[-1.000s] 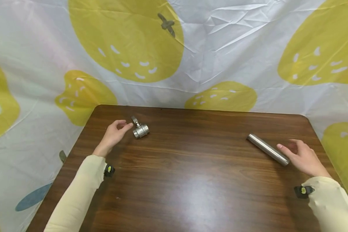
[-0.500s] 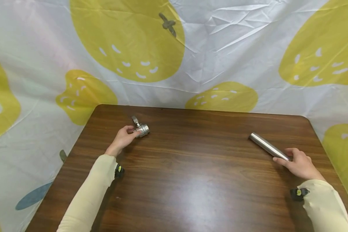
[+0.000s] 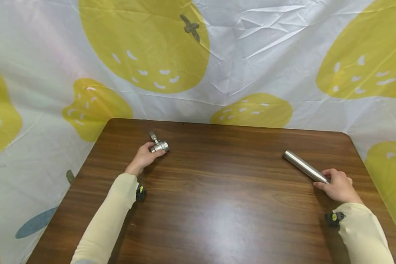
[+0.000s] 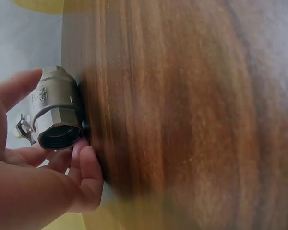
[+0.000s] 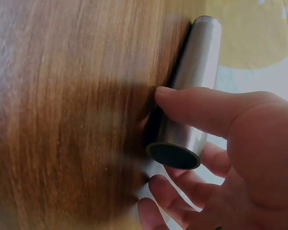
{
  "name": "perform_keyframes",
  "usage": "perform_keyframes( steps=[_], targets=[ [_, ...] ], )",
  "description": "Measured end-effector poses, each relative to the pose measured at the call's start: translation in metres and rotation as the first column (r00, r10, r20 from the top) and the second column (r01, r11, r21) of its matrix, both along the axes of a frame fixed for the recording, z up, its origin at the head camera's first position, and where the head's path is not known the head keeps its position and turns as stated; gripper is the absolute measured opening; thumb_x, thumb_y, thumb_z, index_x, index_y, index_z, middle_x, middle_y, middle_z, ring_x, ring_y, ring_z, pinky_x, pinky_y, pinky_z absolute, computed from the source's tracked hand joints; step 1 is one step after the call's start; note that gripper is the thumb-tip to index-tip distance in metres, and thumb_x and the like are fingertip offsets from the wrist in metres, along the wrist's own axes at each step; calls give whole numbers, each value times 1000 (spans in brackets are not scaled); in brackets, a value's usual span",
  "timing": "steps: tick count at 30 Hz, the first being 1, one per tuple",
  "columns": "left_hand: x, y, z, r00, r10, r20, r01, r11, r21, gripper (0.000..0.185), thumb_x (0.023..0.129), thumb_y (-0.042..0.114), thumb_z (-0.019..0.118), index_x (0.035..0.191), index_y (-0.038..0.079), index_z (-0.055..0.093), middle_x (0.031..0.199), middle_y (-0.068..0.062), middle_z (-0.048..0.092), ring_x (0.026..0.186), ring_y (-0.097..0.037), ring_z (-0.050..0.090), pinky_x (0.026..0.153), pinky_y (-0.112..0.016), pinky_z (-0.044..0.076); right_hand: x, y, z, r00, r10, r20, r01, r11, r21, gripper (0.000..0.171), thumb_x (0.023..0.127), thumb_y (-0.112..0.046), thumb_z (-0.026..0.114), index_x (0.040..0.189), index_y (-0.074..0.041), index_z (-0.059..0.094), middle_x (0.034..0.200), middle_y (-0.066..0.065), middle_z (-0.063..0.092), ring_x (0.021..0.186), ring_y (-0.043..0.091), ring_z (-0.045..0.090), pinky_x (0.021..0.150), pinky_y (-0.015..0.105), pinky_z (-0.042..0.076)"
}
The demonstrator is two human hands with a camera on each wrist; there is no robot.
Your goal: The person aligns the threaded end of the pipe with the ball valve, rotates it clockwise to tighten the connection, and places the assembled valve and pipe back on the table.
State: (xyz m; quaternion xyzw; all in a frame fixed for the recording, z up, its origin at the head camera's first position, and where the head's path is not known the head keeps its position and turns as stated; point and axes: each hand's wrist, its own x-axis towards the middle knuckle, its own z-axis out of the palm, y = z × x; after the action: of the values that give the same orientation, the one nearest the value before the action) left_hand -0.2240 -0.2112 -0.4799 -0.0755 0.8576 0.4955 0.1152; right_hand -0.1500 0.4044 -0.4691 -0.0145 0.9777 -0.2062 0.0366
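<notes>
Backdrop: behind the bench we see a crinkled white sheet (image 3: 270, 47) printed with large yellow fruit shapes, hanging down to the far edge
Bench: we look down on a dark brown wood-grain bench (image 3: 217, 205) with rounded far corners, and light glares off its near middle
Valve: we find a small silver metal valve (image 3: 159, 145) lying on the bench at the far left, its short lever pointing up and away; the left wrist view shows its threaded open end (image 4: 60, 135) facing the camera
Left hand: our left hand (image 3: 145, 157) curls around the valve, thumb over the top of its body and fingers (image 4: 89, 167) tucked under its open end, so we hold it pinched between them
Tube: we see a plain silver metal tube (image 3: 304, 171) lying aslant on the bench at the right, its far end pointing up and left, its near open end (image 5: 174, 155) inside our grip
Right hand: our right hand (image 3: 338, 186) wraps the near end of the tube, thumb (image 5: 206, 108) pressed across the top, the other fingers curled below it
Sleeves: both our arms wear pale cream sleeves (image 3: 105, 223), each with a small black device at the wrist
</notes>
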Motion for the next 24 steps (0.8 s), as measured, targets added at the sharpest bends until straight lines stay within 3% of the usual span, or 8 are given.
perform_keyframes(
  steps=[10, 18, 24],
  targets=[
    [-4, 3, -2, 1000, -3, 18, 3, 1000, 5, 66, 93, 24, 63, 144, -6, 33, 136, -24, 48, 118, -33, 48, 103, -44, 41, 2, -1, -3, 999, -20, -27, 19, 999, -27, 45, 85, -18, 71, 108, 16, 54, 101, 38, 58, 87, 47, 54, 71, 43, 28],
    [-5, 4, -3, 1000, -4, 22, 3, 1000, 23, 62, 93, 22, 63, 142, -5, 36, 132, -23, 50, 116, -31, 47, 103, -44, 39, 4, -4, -3, 998, -52, -27, 51, 998, -29, 47, 88, -21, 69, 111, 16, 52, 102, 39, 57, 90, 50, 54, 79, 57, 33],
    [-6, 5, -4, 1000, -1, 10, 1, 1000, 23, 55, 93, 20, 64, 138, -2, 41, 128, -20, 51, 111, -28, 47, 99, -42, 40, 8, -9, -2, 994, -104, -20, 103, 994, -39, 48, 90, -26, 67, 113, 13, 52, 101, 37, 58, 85, 46, 54, 70, 54, 43]
  ],
)
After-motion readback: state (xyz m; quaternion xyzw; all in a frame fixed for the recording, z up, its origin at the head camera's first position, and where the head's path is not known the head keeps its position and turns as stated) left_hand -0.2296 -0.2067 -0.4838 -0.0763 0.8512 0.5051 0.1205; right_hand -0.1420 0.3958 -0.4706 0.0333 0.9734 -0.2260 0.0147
